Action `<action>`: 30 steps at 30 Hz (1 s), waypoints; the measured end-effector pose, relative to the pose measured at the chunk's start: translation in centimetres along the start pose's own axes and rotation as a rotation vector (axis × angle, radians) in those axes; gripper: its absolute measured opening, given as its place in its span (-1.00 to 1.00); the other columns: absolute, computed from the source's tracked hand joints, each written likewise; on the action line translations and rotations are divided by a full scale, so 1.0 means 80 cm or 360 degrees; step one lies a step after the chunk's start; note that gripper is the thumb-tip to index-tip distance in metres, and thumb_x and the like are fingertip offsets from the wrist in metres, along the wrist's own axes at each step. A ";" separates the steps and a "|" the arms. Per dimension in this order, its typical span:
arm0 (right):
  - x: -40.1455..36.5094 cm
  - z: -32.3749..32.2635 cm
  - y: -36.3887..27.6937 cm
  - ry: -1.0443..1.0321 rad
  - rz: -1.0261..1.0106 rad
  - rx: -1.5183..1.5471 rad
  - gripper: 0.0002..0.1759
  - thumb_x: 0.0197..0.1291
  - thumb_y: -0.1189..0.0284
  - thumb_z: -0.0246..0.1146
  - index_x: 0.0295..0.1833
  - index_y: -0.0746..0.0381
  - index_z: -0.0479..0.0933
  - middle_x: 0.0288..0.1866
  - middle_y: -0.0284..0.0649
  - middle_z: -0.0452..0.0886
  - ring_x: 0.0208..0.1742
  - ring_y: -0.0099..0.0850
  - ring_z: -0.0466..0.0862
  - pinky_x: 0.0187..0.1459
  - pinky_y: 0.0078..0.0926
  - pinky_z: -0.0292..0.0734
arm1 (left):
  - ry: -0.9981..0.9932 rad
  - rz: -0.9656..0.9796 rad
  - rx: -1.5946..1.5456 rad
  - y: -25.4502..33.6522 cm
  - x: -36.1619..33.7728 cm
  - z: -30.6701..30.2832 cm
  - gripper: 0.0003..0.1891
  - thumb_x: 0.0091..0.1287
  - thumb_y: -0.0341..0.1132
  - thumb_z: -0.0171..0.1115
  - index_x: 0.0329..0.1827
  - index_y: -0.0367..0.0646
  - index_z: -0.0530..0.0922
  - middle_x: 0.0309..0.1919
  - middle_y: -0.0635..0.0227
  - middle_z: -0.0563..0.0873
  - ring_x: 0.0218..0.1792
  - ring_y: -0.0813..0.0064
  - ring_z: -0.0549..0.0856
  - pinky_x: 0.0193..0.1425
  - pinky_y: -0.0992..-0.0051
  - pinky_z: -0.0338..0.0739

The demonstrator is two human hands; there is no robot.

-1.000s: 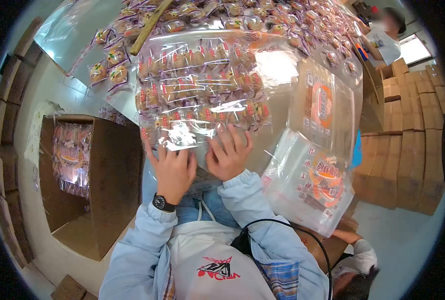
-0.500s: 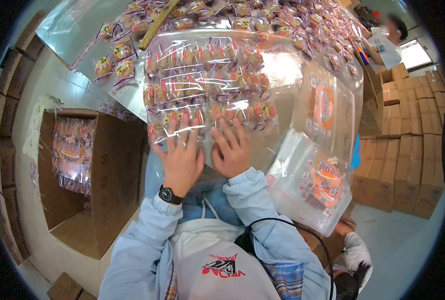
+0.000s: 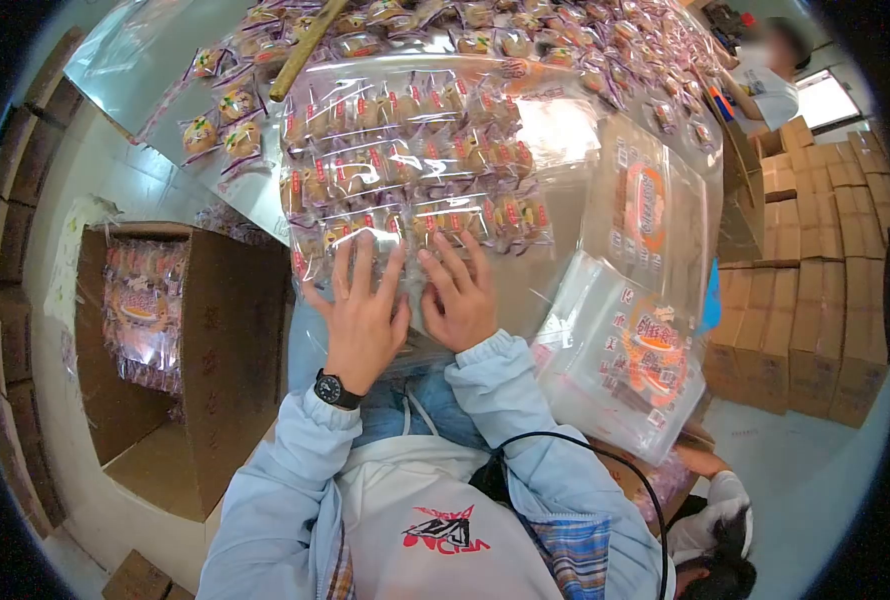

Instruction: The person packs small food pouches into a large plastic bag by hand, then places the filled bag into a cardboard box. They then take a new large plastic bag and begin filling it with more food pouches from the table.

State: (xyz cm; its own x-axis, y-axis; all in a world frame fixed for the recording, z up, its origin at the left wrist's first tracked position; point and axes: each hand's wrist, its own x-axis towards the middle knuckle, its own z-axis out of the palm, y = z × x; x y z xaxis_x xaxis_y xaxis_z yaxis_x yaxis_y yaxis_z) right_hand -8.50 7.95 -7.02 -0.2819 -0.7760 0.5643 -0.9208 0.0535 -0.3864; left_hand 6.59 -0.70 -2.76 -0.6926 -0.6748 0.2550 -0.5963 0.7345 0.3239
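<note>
A large clear plastic bag [image 3: 410, 155] lies flat on the table in front of me, with three rows of individually wrapped round pastries inside. My left hand [image 3: 362, 315] rests on the near edge of the bag, fingers spread over the lowest row. Beside it, my right hand [image 3: 460, 300] also presses flat on the bag, fingertips against the same row. Neither hand is closed around anything. To the right are flat printed plastic bags [image 3: 625, 370] with orange and red lettering.
Loose wrapped pastries [image 3: 240, 140] cover the far side of the table, where a wooden stick [image 3: 307, 50] lies. An open carton [image 3: 235, 370] at left holds packed bags. Stacked cartons [image 3: 815, 320] stand at right. One person [image 3: 765, 85] is at far right, another [image 3: 715, 510] at lower right.
Both hands stay spread on the bag with barely any shift. The view has moved slightly. At lower right, the other person's arm and head have moved further into view.
</note>
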 end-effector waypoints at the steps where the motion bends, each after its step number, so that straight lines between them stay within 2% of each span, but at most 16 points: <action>1: -0.001 0.000 0.000 -0.0004 0.0010 0.0009 -0.33 0.07 0.51 0.37 0.39 0.03 0.61 0.51 -0.13 0.54 0.57 0.11 0.37 0.49 0.07 0.40 | 0.0005 0.0008 -0.0006 -0.001 -0.001 0.001 -0.33 0.24 -0.18 0.43 0.49 0.07 0.55 0.69 0.18 0.24 0.69 0.06 0.16 0.57 -0.46 -0.23; 9: -0.002 0.001 0.001 -0.0018 0.0015 0.0025 -0.34 0.09 0.51 0.36 0.40 0.01 0.61 0.50 -0.13 0.52 0.56 0.13 0.38 0.48 0.10 0.42 | 0.0057 0.0030 0.0040 0.006 0.006 0.000 -0.35 0.23 -0.15 0.43 0.46 0.08 0.56 0.67 0.15 0.27 0.67 0.02 0.18 0.63 -0.43 -0.35; 12: -0.001 0.002 0.000 0.0058 -0.0018 -0.0041 -0.35 0.10 0.48 0.35 0.39 -0.02 0.62 0.50 -0.08 0.51 0.55 0.10 0.40 0.40 0.06 0.48 | 0.0035 0.0035 0.0058 0.003 0.005 0.001 -0.36 0.22 -0.15 0.43 0.43 0.08 0.56 0.66 0.16 0.28 0.67 0.02 0.17 0.64 -0.43 -0.37; 18: -0.008 0.005 0.001 0.0124 -0.0016 -0.0194 -0.34 0.12 0.45 0.34 0.41 -0.06 0.62 0.58 -0.03 0.43 0.57 0.02 0.41 0.32 0.00 0.45 | 0.0014 0.0043 0.0063 0.002 0.003 0.005 -0.30 0.20 -0.15 0.45 0.48 0.09 0.51 0.68 0.19 0.24 0.68 0.03 0.12 0.64 -0.42 -0.39; 27: -0.009 0.003 0.002 0.0109 0.0034 -0.0168 -0.29 0.14 0.46 0.33 0.49 -0.09 0.56 0.62 -0.03 0.37 0.60 0.00 0.36 0.39 0.02 0.38 | 0.0032 0.0062 0.0094 0.002 0.002 0.006 -0.22 0.20 -0.16 0.45 0.56 0.10 0.43 0.69 0.19 0.22 0.69 0.03 0.09 0.65 -0.40 -0.40; 30: -0.011 0.002 0.001 0.0081 0.0070 -0.0243 -0.25 0.13 0.43 0.34 0.52 -0.09 0.53 0.62 -0.01 0.36 0.60 0.06 0.35 0.41 0.14 0.34 | 0.0014 0.0047 0.0111 0.005 0.002 0.005 -0.22 0.21 -0.15 0.45 0.57 0.09 0.43 0.69 0.18 0.22 0.70 0.03 0.09 0.66 -0.38 -0.39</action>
State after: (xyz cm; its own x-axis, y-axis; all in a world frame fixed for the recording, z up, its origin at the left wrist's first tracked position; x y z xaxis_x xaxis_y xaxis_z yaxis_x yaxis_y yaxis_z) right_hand -8.31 8.50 -7.68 -0.3323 -0.7380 0.5873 -0.9365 0.1842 -0.2984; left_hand 6.07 -0.52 -2.95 -0.7067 -0.6533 0.2716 -0.6030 0.7570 0.2518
